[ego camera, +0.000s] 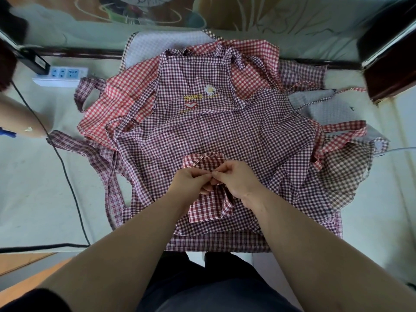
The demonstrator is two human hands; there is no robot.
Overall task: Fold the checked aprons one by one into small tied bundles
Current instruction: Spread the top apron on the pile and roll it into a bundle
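The small bundle [203, 163] of dark red and white check lies near the middle of the desk's [33, 181] near edge, resting on top of a spread purple-checked apron [225, 131]. Both hands are on it. The left hand [191, 180] and the right hand [236, 180] sit side by side over the bundle's middle, fingers curled, their fingertips meeting where they pinch a bit of its cloth. Whether that bit is a tie or a fold cannot be told. Part of the bundle shows beyond the knuckles, toward the far edge. Another part, with loose folds, shows under the wrists, toward the near edge. The purple-checked apron lies flat with its bib toward the far edge and a stitched daisy [209, 89] on the bib. Under it more aprons fan out: a red-checked apron [126, 86] toward the far left, a grey apron [324, 106] toward the right edge, and a sheer brown-checked one [346, 174] at the near right. A white power strip [60, 74] sits at the far left corner, and a black cable [67, 176] crosses the desk's left side to the near edge. Another person's arm [22, 118] reaches in over the left edge.
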